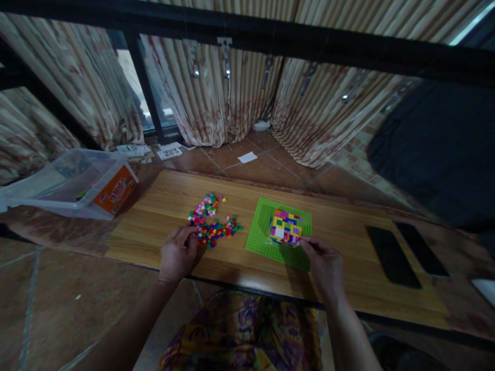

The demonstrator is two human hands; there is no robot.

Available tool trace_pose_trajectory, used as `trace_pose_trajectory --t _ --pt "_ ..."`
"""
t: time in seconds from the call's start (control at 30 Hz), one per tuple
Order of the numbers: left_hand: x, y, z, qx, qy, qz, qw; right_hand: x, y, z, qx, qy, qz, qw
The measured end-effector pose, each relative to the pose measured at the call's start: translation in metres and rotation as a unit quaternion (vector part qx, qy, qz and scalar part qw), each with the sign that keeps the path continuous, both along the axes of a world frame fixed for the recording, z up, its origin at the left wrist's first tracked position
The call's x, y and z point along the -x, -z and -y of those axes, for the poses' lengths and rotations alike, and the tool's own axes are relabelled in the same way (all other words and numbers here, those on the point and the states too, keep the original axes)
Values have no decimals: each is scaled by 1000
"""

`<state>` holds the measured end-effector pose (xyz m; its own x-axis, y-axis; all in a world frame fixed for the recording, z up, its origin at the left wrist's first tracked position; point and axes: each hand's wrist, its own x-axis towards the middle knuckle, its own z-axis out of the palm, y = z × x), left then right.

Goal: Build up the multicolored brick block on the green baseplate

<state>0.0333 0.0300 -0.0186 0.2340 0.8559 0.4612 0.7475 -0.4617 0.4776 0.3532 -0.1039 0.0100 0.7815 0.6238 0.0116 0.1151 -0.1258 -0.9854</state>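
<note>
A block built of small multicoloured toy bricks (286, 227) stands on a green studded baseplate (258, 238). At the block's front right corner are the fingertips of my right hand (325, 263); thumb and forefinger are closed together, and what lies between them is too small to make out. To the left, a pile of loose toy bricks (216, 228) in many colours lies spread on the wooden table (228, 265). My left hand (178, 253) rests at the pile's near left edge. Its fingers are curled in, touching the bricks, and their tips are partly hidden.
A clear plastic bin (73, 185) with an orange label is at the far left. Two dark flat phone-like slabs (392, 256) lie on the table's right side. Papers (170, 151) are on the tiled floor beyond, before striped curtains (228, 98).
</note>
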Motion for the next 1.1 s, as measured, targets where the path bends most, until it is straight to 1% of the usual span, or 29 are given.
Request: trace_pose_trajectory --t 0.07,0.17,0.3,0.57,0.7,0.83,0.9,1.0,1.1 --pt "0 0 0 1 -1 0 1000 0 -2 -2 -6 1 -26 1000" --pt "0 1 -1 -1 -4 -6 1000 -4 -4 -6 -14 -3 -99 995" --pt "0 2 0 -5 -9 -8 1000 -11 -4 -9 2 -15 -185 983" --pt "0 2 0 -2 -3 -4 1000 -16 -4 -14 5 -29 -237 971" --pt "0 2 -1 3 -6 0 1000 -16 -6 -16 12 -50 -270 962" --pt "0 2 -1 7 -6 8 1000 -18 -8 -8 3 -53 -280 959" --pt "0 3 0 7 -5 10 1000 -19 -8 -1 -30 -29 -276 960" --pt "0 4 0 7 -5 16 1000 -19 -8 10 -85 28 -250 964" --pt "0 5 0 10 -5 21 1000 -5 -11 16 -91 48 -201 974"
